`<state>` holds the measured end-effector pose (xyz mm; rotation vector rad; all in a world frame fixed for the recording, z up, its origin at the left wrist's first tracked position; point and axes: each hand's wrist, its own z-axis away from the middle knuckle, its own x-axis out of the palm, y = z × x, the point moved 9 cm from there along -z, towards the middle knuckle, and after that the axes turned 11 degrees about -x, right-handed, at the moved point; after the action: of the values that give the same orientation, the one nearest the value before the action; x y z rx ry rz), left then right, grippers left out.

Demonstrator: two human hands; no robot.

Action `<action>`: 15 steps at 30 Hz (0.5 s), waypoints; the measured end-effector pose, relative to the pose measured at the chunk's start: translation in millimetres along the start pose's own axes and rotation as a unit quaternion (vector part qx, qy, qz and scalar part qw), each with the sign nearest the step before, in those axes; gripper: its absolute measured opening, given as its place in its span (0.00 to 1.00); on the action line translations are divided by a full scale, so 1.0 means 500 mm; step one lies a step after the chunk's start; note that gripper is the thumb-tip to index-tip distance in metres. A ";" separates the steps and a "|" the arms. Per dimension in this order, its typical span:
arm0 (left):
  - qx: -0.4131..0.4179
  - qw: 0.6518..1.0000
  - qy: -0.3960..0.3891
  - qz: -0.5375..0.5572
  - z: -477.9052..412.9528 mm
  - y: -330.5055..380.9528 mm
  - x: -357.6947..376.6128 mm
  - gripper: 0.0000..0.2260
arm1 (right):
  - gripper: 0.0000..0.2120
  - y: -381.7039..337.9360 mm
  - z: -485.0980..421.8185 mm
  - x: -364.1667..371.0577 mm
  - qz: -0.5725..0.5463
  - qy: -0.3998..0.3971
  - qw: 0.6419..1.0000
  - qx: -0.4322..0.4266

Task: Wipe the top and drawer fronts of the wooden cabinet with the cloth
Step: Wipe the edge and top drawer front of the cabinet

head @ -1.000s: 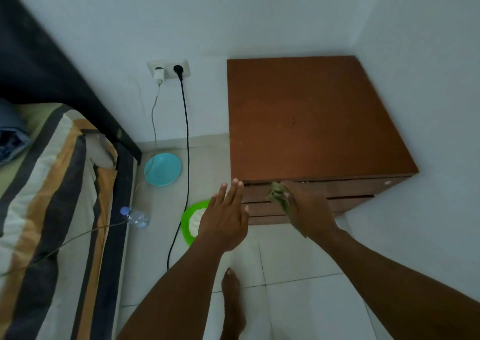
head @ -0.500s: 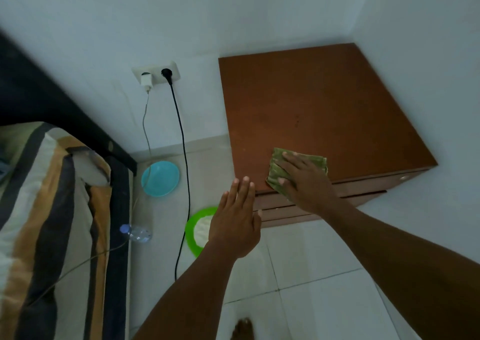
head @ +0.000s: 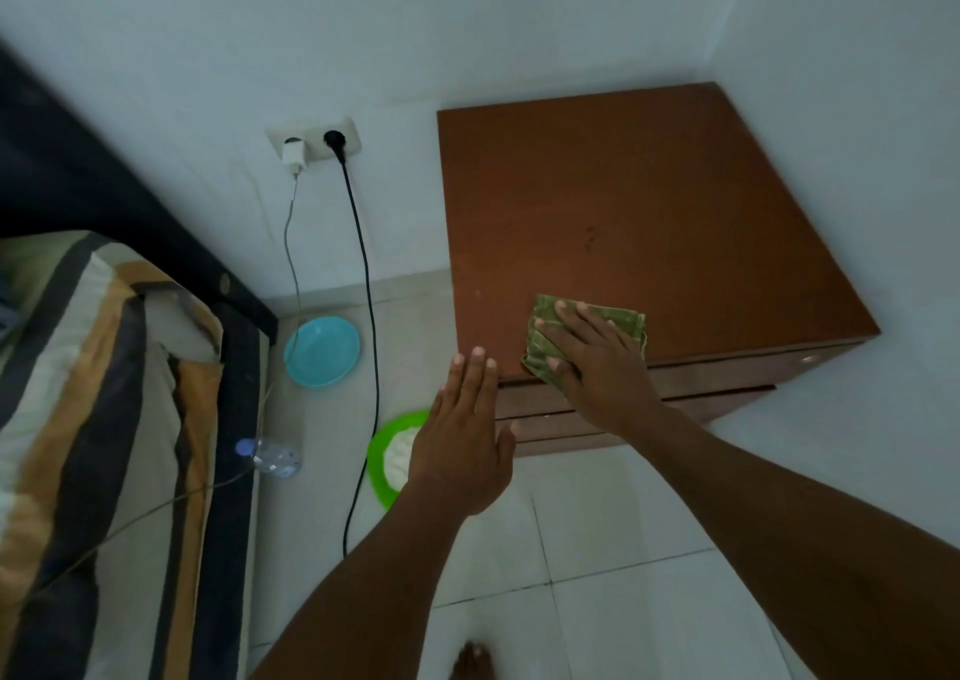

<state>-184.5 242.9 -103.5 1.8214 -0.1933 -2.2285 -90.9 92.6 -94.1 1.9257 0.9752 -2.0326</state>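
Since 1 s ago: right hand [head: 597,367] and cloth [head: 626,319] went from the top drawer front [head: 737,366] up onto the top of the wooden cabinet [head: 649,201]; vs 0.5 s ago they sit at about the same spot. Left hand [head: 460,450] barely shifted. Now: green cloth is folded and flat on the cabinet top, near the front edge, left of centre, with its lower corner hanging just over that edge. Right hand lies palm down on it, fingers straight and spread, pressing, not curled round it; far and left edges of the cloth show past the fingers. Left hand is flat, fingers straight and together, thumb out, holding nothing. Its fingertips overlap the front-left corner of the cabinet, can't tell if they touch. Cabinet sits in the room corner, walls behind and on the right. Two drawer fronts are visible under the top; the lower drawer front [head: 717,405] is partly hidden by the right forearm. Rest of the scene: blue bowl [head: 322,351] on the tiled floor [head: 597,534] left of the cabinet, green-rimmed dish [head: 382,453] partly behind the left hand, plastic bottle [head: 270,455] lying beside the bed [head: 93,419]. Wall socket [head: 349,134] carries a white charger [head: 294,151] and a black cable [head: 366,315] running down to the floor. A bare foot [head: 470,661] shows at the bottom edge
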 end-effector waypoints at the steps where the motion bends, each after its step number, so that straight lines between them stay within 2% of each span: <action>1: -0.006 1.000 0.002 0.003 0.000 0.001 0.000 0.33 | 0.24 -0.001 0.001 -0.003 -0.005 0.004 1.000 -0.005; 7: -0.013 0.999 0.045 0.017 0.004 -0.001 0.003 0.32 | 0.21 0.000 -0.002 -0.010 -0.001 0.003 1.000 -0.021; 11: -0.004 0.993 0.114 0.032 0.004 -0.002 0.004 0.32 | 0.21 0.001 -0.003 -0.018 0.011 0.044 0.998 -0.032; 15: 0.013 0.982 0.184 0.039 0.003 -0.013 0.005 0.30 | 0.21 -0.011 -0.013 -0.011 0.027 0.051 0.998 -0.039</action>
<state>-187.1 248.3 -107.4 2.1576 -0.2189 -1.8035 -87.5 99.0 -87.0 2.0095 0.9981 -1.8541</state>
